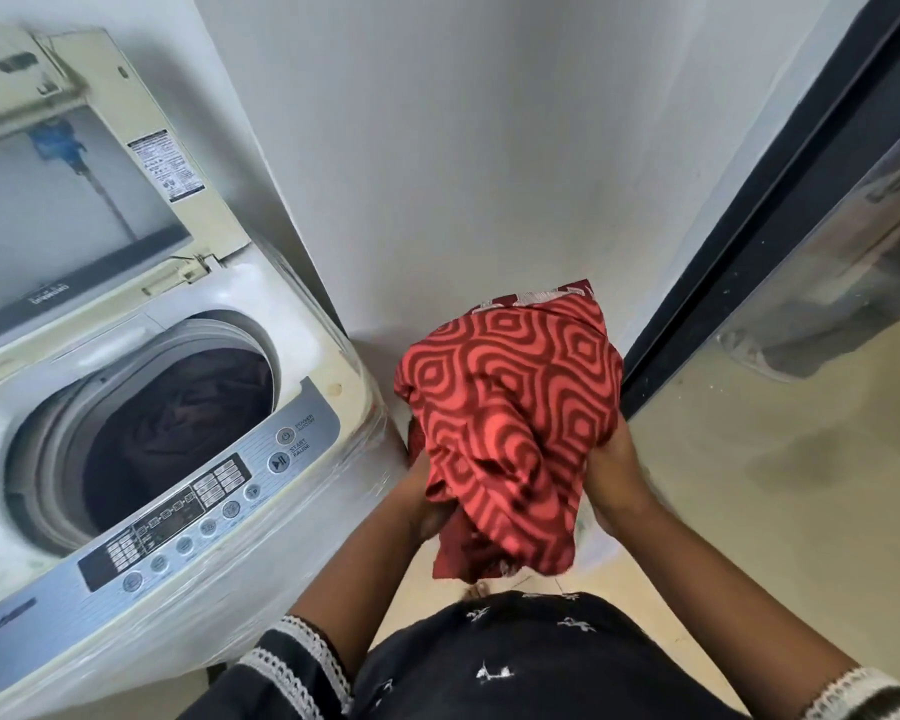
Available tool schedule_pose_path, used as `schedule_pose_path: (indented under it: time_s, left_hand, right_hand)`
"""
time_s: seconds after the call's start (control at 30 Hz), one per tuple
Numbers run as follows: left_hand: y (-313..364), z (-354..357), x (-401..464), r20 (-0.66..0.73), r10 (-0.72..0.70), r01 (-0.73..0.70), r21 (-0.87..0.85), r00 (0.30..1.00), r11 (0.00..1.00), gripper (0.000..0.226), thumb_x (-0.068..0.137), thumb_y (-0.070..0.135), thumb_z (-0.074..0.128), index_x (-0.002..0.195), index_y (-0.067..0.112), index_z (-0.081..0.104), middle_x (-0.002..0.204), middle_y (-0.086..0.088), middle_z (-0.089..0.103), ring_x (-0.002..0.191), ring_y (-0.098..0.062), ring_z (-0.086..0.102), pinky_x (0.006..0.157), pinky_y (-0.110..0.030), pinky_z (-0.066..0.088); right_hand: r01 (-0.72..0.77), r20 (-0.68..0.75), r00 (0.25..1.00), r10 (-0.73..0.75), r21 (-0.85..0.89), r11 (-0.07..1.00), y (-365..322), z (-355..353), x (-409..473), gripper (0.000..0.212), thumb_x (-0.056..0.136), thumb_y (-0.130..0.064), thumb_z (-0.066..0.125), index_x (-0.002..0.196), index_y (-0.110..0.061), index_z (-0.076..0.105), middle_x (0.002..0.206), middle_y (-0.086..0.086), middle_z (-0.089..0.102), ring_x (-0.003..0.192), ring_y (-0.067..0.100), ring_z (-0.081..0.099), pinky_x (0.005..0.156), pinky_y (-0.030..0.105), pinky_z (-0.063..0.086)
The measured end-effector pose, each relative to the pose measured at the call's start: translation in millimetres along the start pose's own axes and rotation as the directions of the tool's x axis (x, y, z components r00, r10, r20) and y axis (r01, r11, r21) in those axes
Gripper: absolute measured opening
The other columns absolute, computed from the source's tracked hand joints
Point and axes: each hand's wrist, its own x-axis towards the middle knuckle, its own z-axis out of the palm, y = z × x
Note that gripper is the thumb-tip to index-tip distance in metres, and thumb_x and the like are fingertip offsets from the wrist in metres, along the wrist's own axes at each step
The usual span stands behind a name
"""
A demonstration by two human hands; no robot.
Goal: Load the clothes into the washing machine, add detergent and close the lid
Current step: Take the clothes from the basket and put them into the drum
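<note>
A top-loading washing machine (178, 407) stands against the wall at the left, its lid (74, 174) raised, and dark clothes (178, 423) already lie in the drum. Beside it, to the right and clear of the opening, a red patterned garment (510, 418) hangs bunched in the air above the floor (775, 485). The left hand (427, 504) grips it from underneath, mostly buried in the folds; the right hand (611, 470) is closed on its right edge.

I see soft matt cloth in the red patterned garment (510, 423), glossy plastic on the washing machine (333, 376), and a smooth, brushed-looking control panel (193, 506).
</note>
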Motion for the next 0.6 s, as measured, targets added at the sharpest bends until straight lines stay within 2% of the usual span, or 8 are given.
schedule_pose_path:
  time_s: [0.03,0.1,0.17,0.23,0.37,0.47,0.53,0.6]
  left_hand:
    - [0,-1,-6,0.032,0.057,-0.059,0.044,0.998,0.997,0.03,0.108,0.016,0.03,0.131,0.011,0.048,0.132,-0.018,0.057,0.071,-0.011,0.067,0.052,-0.015,0.053]
    - [10,-10,0,0.139,0.267,-0.301,0.42,0.954,0.856,0.036,0.105,0.024,0.044,0.14,0.026,0.036,0.144,-0.014,0.048,0.096,-0.003,0.067,0.08,-0.018,0.056]
    - [15,-25,8,0.374,0.375,-0.525,0.689,0.848,0.5,0.103,0.086,0.028,0.074,0.152,0.041,-0.003,0.16,-0.007,0.022,0.137,-0.014,0.042,0.111,-0.041,0.041]
    - [13,-32,8,0.511,0.369,-0.626,0.695,0.776,0.355,0.138,0.067,0.029,0.09,0.149,0.047,-0.02,0.164,0.007,-0.004,0.151,-0.018,0.012,0.119,-0.051,0.027]
    - [-1,-18,10,0.723,0.436,-0.769,0.631,0.536,-0.1,0.145,0.059,0.049,0.089,0.149,0.042,-0.024,0.157,0.017,-0.027,0.15,-0.016,-0.02,0.121,-0.046,0.01]
    - [-4,-9,16,0.713,0.574,-0.754,0.615,0.404,-0.233,0.116,0.067,0.05,0.081,0.154,0.035,0.007,0.159,-0.003,0.018,0.144,-0.023,0.03,0.11,-0.041,0.04]
    - [1,-13,20,0.635,0.689,-0.74,0.638,0.35,-0.213,0.083,0.07,0.034,0.082,0.14,0.026,0.038,0.132,0.003,0.054,0.111,-0.011,0.058,0.086,-0.033,0.056]
    - [7,-18,22,0.516,0.777,-0.76,0.646,0.361,-0.076,0.053,0.071,0.015,0.08,0.118,0.022,0.055,0.103,0.01,0.068,0.089,-0.005,0.065,0.073,-0.029,0.056]
  right_hand:
    - [0.043,-0.033,0.998,-0.045,-0.066,0.997,1,-4,2,0.054,0.08,-0.021,0.069,0.132,-0.022,0.053,0.118,-0.014,0.065,0.103,-0.004,0.064,0.095,0.024,0.051]
    - [0.106,-0.087,0.987,-0.133,-0.269,0.957,-4,-12,4,0.062,0.075,-0.015,0.067,0.134,-0.024,0.052,0.111,-0.017,0.064,0.099,-0.006,0.061,0.091,0.02,0.049]
    - [0.122,-0.089,0.978,-0.187,-0.48,0.869,-12,-20,7,0.065,0.07,-0.017,0.068,0.132,-0.025,0.055,0.097,-0.013,0.065,0.089,0.009,0.064,0.078,0.023,0.048]
    - [0.117,-0.065,0.974,-0.217,-0.676,0.728,-16,-24,8,0.056,0.071,-0.014,0.071,0.124,-0.024,0.056,0.085,-0.007,0.064,0.079,0.023,0.062,0.069,0.029,0.045]
    - [0.317,0.206,0.939,-0.275,-0.828,0.463,-32,-11,-2,0.049,0.07,-0.022,0.069,0.117,-0.028,0.059,0.082,-0.008,0.066,0.071,0.021,0.061,0.062,0.027,0.044]
    - [0.518,0.453,0.855,-0.254,-0.775,0.362,-43,3,-12,0.043,0.068,-0.023,0.069,0.109,-0.027,0.059,0.086,-0.007,0.068,0.076,0.018,0.063,0.064,0.026,0.048]
    - [0.569,0.514,0.822,-0.244,-0.741,0.356,-47,5,-15,0.044,0.069,-0.027,0.07,0.109,-0.025,0.054,0.084,-0.009,0.061,0.077,0.017,0.061,0.061,0.024,0.042]
    - [0.539,0.506,0.838,-0.205,-0.707,0.457,-49,3,-15,0.064,0.07,-0.034,0.075,0.126,-0.026,0.046,0.094,-0.013,0.056,0.085,0.012,0.059,0.068,0.022,0.041]
